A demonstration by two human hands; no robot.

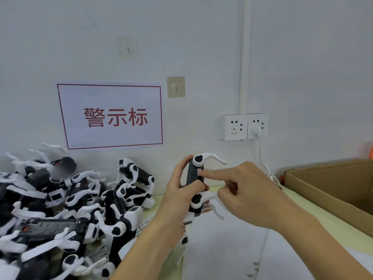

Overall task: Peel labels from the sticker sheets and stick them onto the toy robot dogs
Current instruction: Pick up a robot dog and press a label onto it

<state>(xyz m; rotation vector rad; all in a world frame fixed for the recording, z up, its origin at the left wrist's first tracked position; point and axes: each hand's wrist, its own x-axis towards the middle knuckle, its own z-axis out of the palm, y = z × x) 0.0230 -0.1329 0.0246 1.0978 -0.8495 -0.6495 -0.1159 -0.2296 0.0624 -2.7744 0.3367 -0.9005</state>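
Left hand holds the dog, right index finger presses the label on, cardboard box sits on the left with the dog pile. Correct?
Not quite: in the head view the cardboard box is on the right, across from the dog pile on the left. The rest holds: the left hand holds the dog while the right hand presses the label with its index finger.

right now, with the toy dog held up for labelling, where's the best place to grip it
Probably by the narrow black body, as the left hand grips the toy robot dog now: come in from the left, thumb and fingers wrapped round its edges. The white legs stick out thin and curved, and that leaves the labelled face free for the right hand.
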